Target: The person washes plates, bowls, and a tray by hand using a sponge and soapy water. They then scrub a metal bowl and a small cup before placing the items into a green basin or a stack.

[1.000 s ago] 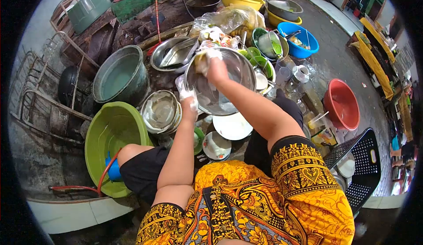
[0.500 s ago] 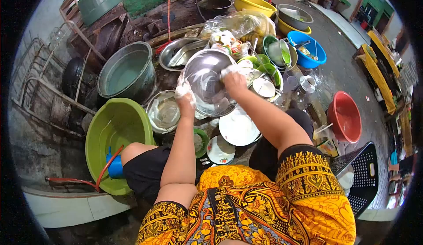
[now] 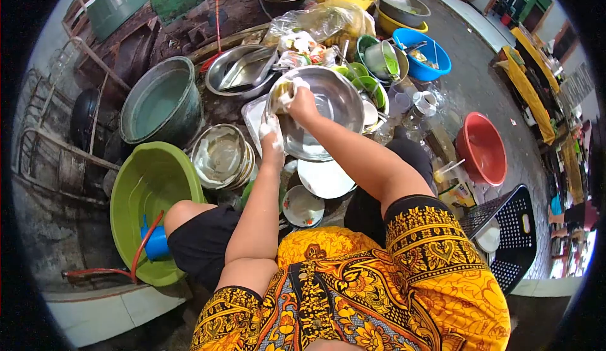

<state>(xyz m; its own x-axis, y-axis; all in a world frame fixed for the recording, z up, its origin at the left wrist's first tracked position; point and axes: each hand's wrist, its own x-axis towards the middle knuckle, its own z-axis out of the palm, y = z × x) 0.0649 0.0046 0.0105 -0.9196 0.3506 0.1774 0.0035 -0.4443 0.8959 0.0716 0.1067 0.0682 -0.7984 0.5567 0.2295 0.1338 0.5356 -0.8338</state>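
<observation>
A large shiny metal basin (image 3: 338, 89) is tilted up in front of me, its hollow facing me. Foam coats my left hand (image 3: 271, 135), which grips the basin's left rim. Inside the basin, at its upper left wall, my right hand (image 3: 301, 103) presses a yellowish, foamy sponge (image 3: 284, 93). Below the basin lies a white plate (image 3: 326, 178), and nearer me a flower-patterned bowl (image 3: 303, 206). Soapy metal plates (image 3: 218, 155) are stacked to the left of my left hand.
At left stand a green tub (image 3: 151, 180) with a blue dipper (image 3: 156, 242) and a dark tub of water (image 3: 156, 106). Dirty dishes and a plastic bag (image 3: 328, 23) lie beyond the basin. A blue basin (image 3: 421, 54), red basin (image 3: 481, 149) and black basket (image 3: 505, 237) are at right.
My right hand and the sponge have moved from the basin's right side to its upper left wall. The basin has turned in my left hand. The whole view has shifted slightly.
</observation>
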